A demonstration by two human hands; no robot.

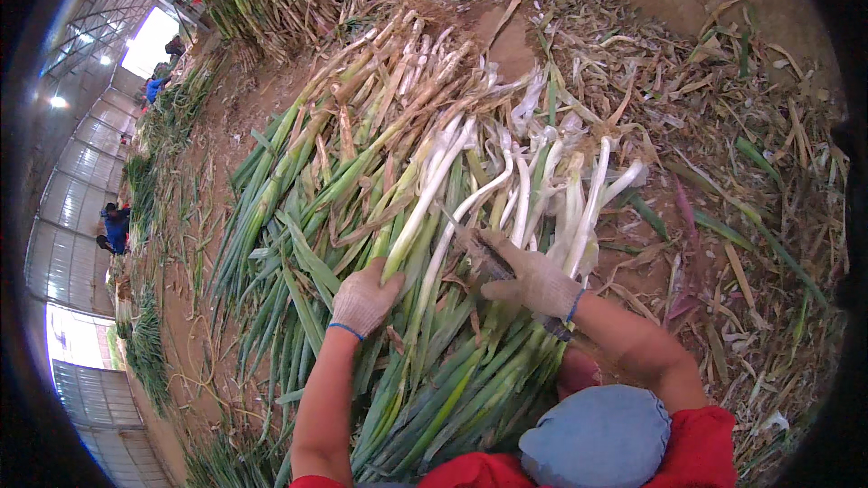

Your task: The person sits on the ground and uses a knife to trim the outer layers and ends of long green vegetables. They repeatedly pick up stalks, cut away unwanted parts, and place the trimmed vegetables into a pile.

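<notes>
My left hand [368, 295], in a knitted work glove with a blue cuff, grips the green part of a long green onion [424, 200]. Its peeled white shank points away from me. My right hand [529, 274], gloved alike, is closed around a dark hand tool [491, 261] that is partly blurred. The tool's thin metal tip [447, 217] lies close to the white shank; whether they touch I cannot tell. A dark hose-like piece [556, 329] shows below the right wrist. Beneath both hands spreads a pile of green onions [434, 413], some with bare white shanks [586, 207].
Unpeeled onions with brown roots [400, 61] lie beyond my left hand. Bundles [264, 0] stand at the back. Dry peelings [732, 149] cover the ground to the right. A blue-grey cloth-covered knee [597, 437] is below my right arm. Distant people [116, 227] work at the left.
</notes>
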